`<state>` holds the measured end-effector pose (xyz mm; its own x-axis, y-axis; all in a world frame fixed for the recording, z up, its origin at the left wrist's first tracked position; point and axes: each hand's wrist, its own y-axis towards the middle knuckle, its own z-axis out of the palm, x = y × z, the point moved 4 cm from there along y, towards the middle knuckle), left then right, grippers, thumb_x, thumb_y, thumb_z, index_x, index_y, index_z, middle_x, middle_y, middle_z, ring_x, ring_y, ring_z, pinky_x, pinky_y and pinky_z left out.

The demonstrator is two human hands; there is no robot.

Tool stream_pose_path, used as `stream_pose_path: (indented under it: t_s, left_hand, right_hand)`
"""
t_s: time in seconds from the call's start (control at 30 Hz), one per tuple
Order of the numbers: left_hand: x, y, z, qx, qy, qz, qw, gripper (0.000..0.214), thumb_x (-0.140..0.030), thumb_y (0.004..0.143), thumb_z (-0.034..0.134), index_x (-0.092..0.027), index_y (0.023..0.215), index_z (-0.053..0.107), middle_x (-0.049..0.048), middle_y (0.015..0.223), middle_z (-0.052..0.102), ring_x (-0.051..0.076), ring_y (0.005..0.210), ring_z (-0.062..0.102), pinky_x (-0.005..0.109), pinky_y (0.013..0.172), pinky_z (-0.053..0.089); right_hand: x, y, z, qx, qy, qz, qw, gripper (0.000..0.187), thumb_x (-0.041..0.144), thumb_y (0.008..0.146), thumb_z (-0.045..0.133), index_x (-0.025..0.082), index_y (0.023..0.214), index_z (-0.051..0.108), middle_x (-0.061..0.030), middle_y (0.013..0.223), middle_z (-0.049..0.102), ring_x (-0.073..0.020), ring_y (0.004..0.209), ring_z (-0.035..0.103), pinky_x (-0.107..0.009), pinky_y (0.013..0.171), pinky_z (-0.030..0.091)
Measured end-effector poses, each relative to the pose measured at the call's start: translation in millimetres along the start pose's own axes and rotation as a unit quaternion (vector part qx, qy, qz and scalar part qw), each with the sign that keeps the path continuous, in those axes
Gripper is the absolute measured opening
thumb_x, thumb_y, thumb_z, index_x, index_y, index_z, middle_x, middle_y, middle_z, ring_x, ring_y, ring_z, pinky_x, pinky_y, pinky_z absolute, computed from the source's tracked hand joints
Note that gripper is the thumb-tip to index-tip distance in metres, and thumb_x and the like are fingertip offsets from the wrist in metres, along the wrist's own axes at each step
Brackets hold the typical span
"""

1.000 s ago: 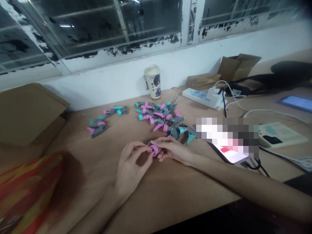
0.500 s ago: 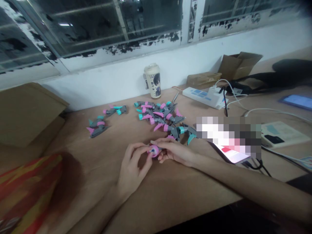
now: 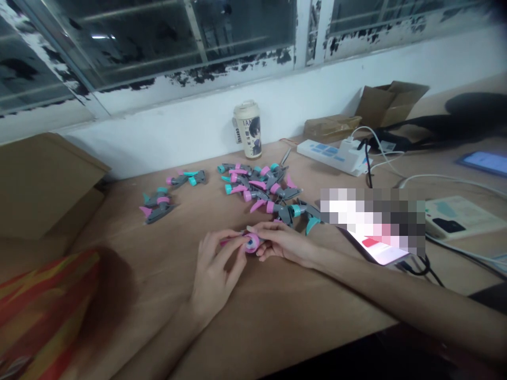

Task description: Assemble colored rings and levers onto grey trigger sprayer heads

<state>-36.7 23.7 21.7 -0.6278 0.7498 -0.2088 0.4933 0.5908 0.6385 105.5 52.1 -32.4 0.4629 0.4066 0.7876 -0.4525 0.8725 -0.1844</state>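
Observation:
Both of my hands meet over the table around one trigger spray head [image 3: 252,243], its pink collar facing me with a white and dark blue centre. My right hand [image 3: 283,241] is closed around its far right side, hiding most of the body. From the left, my left hand [image 3: 217,272] pinches at the collar, thumb below and index fingertip at the opening. Any small part under those fingertips is too small to make out. Just beyond, several grey trigger spray heads with pink and teal parts lie in a pile [image 3: 257,184]. A smaller group [image 3: 160,206] lies to the left.
A cup [image 3: 249,132] stands by the wall. On the right are a power strip [image 3: 332,155], cables, a lit phone [image 3: 390,253] and a white box [image 3: 461,216]. Cardboard [image 3: 43,184] and a red-yellow bag [image 3: 47,311] lie left; an open carton [image 3: 390,105] sits back right.
My left fingertips have shifted slightly right, closer over the collar's opening. The pale, blue-centred bit that showed at the fingertips now appears deeper in the collar. My right hand keeps its hold.

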Motion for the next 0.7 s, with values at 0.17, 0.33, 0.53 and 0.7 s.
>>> stream_pose_path:
  t_s: [0.17,0.33,0.53,0.7]
  left_hand:
    - [0,1,2.1,0.018,-0.014,0.006,1.000,0.029,-0.011,0.084,0.054,-0.024,0.110,0.059,0.0050,0.101,0.055,0.019,0.092,0.055,0.037,0.079,0.046]
    - [0,0,-0.4,0.001,-0.043,-0.036,0.998,0.023,-0.014,0.083,0.056,-0.025,0.102,0.061,0.0023,0.098,0.056,0.017,0.090,0.057,0.035,0.081,0.047]
    - [8,-5,3.1,-0.004,-0.131,-0.176,0.976,0.023,-0.019,0.079,0.060,-0.022,0.100,0.051,0.0020,0.095,0.059,0.018,0.090,0.058,0.035,0.081,0.047]
    - [11,-2,9.9,0.067,-0.181,-0.175,0.965,0.021,-0.014,0.080,0.054,-0.023,0.099,0.057,0.0018,0.100,0.055,0.017,0.095,0.055,0.033,0.083,0.044]
  right_hand:
    - [1,2,-3,0.001,0.014,0.000,1.000,0.021,0.034,0.076,0.067,0.014,0.081,0.065,-0.0002,0.062,0.064,-0.0064,0.051,0.059,-0.020,0.054,0.054]
    - [1,2,0,0.025,0.007,0.001,1.000,0.025,0.036,0.077,0.066,0.012,0.081,0.065,-0.0014,0.063,0.064,-0.0062,0.049,0.058,-0.019,0.050,0.053]
    - [-1,-1,4,0.031,-0.026,-0.003,0.999,0.024,0.038,0.076,0.067,0.015,0.079,0.062,0.0009,0.061,0.061,-0.0067,0.049,0.057,-0.020,0.050,0.053]
    - [0,-4,6,0.038,-0.054,-0.023,0.998,0.020,0.035,0.078,0.066,0.016,0.082,0.062,0.0008,0.065,0.061,-0.0064,0.054,0.058,-0.020,0.055,0.053]
